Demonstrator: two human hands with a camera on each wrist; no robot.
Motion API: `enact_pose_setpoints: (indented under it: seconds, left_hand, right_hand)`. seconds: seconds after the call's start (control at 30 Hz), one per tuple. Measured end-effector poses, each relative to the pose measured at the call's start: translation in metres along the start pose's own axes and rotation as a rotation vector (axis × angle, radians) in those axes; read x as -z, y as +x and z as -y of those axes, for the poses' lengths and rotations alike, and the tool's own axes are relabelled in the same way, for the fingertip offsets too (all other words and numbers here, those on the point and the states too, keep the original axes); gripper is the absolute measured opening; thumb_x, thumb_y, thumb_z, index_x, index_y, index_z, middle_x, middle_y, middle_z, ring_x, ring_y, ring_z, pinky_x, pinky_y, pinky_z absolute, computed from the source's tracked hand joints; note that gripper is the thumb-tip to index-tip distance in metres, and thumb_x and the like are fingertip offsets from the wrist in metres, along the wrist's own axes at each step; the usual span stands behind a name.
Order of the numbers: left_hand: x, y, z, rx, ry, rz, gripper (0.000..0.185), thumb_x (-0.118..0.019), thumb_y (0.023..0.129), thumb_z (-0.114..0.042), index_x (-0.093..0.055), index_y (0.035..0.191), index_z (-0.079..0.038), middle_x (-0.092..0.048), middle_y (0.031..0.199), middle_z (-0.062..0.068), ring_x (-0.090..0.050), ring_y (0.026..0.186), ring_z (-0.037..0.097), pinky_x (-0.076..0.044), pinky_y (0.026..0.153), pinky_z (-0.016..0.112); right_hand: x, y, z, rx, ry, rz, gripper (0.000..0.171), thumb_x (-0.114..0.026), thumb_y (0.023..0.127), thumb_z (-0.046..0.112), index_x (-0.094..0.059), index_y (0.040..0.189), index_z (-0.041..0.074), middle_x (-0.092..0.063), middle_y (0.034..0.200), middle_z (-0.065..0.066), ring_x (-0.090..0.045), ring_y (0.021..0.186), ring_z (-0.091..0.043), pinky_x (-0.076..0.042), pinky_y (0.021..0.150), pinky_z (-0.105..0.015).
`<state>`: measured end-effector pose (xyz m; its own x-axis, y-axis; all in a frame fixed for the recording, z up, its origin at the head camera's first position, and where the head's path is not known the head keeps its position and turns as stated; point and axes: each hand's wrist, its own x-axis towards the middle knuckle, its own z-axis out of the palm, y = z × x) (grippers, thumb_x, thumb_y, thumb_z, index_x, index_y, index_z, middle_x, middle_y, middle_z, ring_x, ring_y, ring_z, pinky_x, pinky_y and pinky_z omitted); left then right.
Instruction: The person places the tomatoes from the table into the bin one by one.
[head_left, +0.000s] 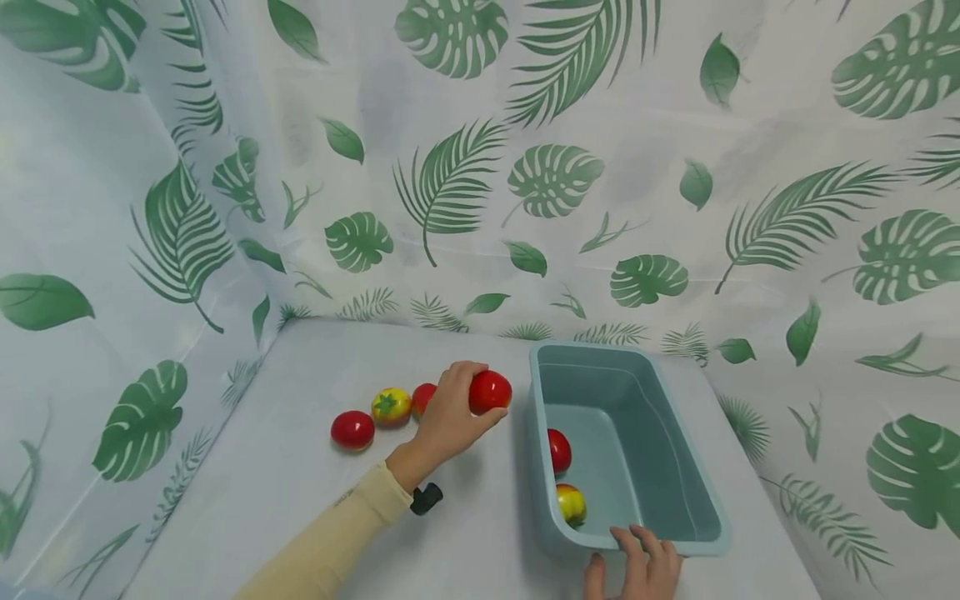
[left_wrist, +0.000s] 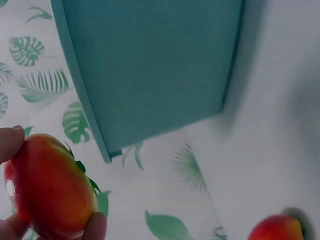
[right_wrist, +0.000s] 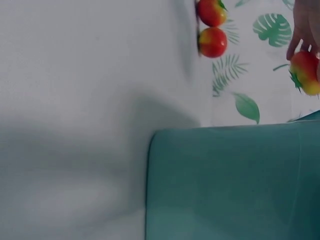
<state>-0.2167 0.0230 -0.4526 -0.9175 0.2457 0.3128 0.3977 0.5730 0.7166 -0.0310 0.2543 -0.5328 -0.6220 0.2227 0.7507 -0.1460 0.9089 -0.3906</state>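
In the head view my left hand point(head_left: 450, 412) holds a toy-like tomato point(head_left: 491, 392) between thumb and fingers, raised over the table left of the bin. The left wrist view shows this tomato point(left_wrist: 52, 187) as red shading to yellow, with green leaves at its stem end. My right hand point(head_left: 641, 567) grips the near rim of a blue-green plastic bin point(head_left: 536, 433), its fingertips over the edge and thumb outside. Inside the bin, along its left wall, lie a red tomato point(head_left: 558, 452) and a yellow-red tomato point(head_left: 572, 505).
Left of my left hand, a red tomato point(head_left: 352, 431) and a yellow one point(head_left: 392, 407) with green leaves lie on the white table point(head_left: 300, 500). Another red tomato point(head_left: 422, 398) is partly hidden by the hand. A leaf-patterned sheet point(head_left: 465, 250) hangs behind and beside the table.
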Motion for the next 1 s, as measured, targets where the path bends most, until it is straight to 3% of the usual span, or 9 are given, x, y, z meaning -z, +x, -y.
enact_pose_setpoints:
  seconds: [0.1, 0.27, 0.53, 0.67, 0.83, 1.0]
  left_hand:
    - [-0.005, 0.005, -0.015, -0.039, -0.045, 0.02, 0.07, -0.081, 0.079, -0.034, -0.044, 0.136, -0.017, -0.048, 0.135, 0.0, -0.047, 0.119, 0.018, -0.056, 0.084, 0.036]
    - [-0.015, 0.015, -0.048, -0.154, -0.097, 0.069, 0.066, -0.076, 0.083, -0.037, -0.045, 0.137, -0.017, -0.048, 0.135, -0.001, -0.047, 0.119, 0.016, -0.054, 0.085, 0.029]
    - [-0.044, 0.024, -0.087, -0.276, -0.117, 0.188, 0.064, -0.076, 0.082, -0.04, -0.047, 0.135, -0.018, -0.05, 0.133, -0.004, -0.049, 0.116, 0.01, -0.05, 0.079, 0.017]
    - [-0.055, 0.024, -0.097, -0.32, -0.065, 0.229, 0.064, -0.074, 0.083, -0.043, -0.047, 0.136, -0.019, -0.049, 0.136, -0.005, -0.047, 0.119, 0.009, -0.049, 0.078, 0.014]
    - [-0.064, 0.019, -0.102, -0.322, -0.035, 0.282, 0.063, -0.072, 0.085, -0.045, -0.047, 0.137, -0.019, -0.047, 0.138, -0.006, -0.046, 0.12, 0.008, -0.048, 0.079, 0.013]
    - [-0.073, 0.014, -0.107, -0.33, -0.034, 0.327, 0.062, -0.07, 0.086, -0.044, -0.046, 0.138, -0.019, -0.047, 0.138, -0.006, -0.046, 0.119, 0.008, -0.047, 0.078, 0.012]
  right_hand:
    - [-0.003, -0.001, -0.001, 0.005, 0.014, -0.025, 0.04, -0.05, 0.076, 0.026, -0.062, 0.099, -0.003, -0.055, 0.104, -0.024, -0.039, 0.089, -0.041, -0.027, 0.072, -0.045]
    - [-0.012, -0.001, -0.009, 0.073, 0.089, -0.156, 0.035, -0.054, 0.067, 0.016, -0.064, 0.092, -0.006, -0.057, 0.099, -0.028, -0.037, 0.077, -0.04, -0.024, 0.068, -0.045]
    - [-0.015, 0.001, -0.01, 0.094, 0.085, -0.181, 0.036, -0.051, 0.072, 0.02, -0.064, 0.093, -0.007, -0.057, 0.099, -0.027, -0.035, 0.074, -0.036, -0.022, 0.067, -0.042]
    - [-0.016, 0.0, -0.008, 0.099, 0.08, -0.176, 0.036, -0.05, 0.074, 0.021, -0.064, 0.093, -0.006, -0.057, 0.099, -0.025, -0.036, 0.076, -0.036, -0.023, 0.068, -0.041]
    - [-0.017, -0.003, -0.011, 0.13, 0.084, -0.177, 0.036, -0.051, 0.074, 0.023, -0.064, 0.091, -0.006, -0.057, 0.095, -0.025, -0.035, 0.073, -0.035, -0.022, 0.067, -0.041]
    - [-0.015, -0.006, -0.011, 0.104, 0.074, -0.149, 0.037, -0.052, 0.073, 0.024, -0.064, 0.091, -0.006, -0.057, 0.096, -0.026, -0.036, 0.074, -0.036, -0.022, 0.066, -0.044]
